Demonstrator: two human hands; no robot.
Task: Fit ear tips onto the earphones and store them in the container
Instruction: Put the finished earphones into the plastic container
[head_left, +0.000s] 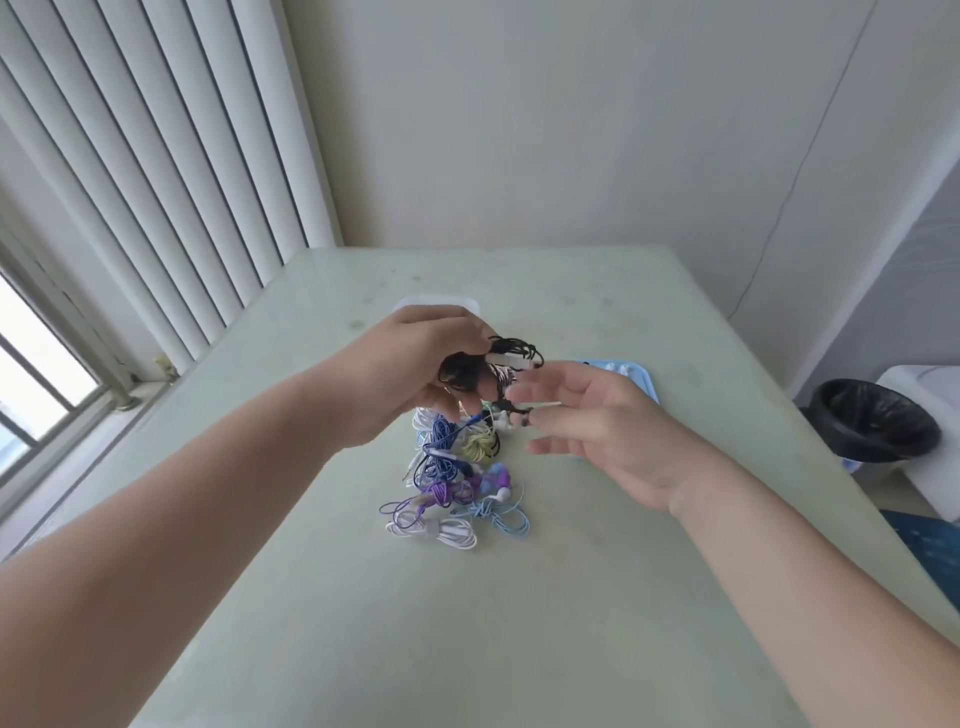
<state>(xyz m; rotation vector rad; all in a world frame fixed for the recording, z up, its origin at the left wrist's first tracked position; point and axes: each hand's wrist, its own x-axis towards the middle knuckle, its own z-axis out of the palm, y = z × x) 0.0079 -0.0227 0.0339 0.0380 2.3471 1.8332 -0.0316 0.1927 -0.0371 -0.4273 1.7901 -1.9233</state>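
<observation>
two hands are up over the tabletop (519, 597), close together but not touching. the left hand (410, 364) has its fingers curled round one black coiled earphone set (467, 369), lifted clear above the heap of earphones (452, 483), which lies on the tabletop just below it. the right hand (597, 431) is just beside the bundle, palm turned inward, fingers loose and mostly straight. a black earbud (521, 415) dangles at its fingertips, and i cannot tell whether they touch it. behind the left hand one clear container (436, 301) shows only as a pale rim, the rest hidden. behind the right hand one light blue tray (644, 382) peeks out, with a few small white ear tips (621, 369) on it, too blurred to count. the heap holds at least five coils: dark blue, yellow-green, purple, white, light blue. they are tangled, so the exact number is unsure. one bin with a black liner (878, 421) stands off to the right.
</observation>
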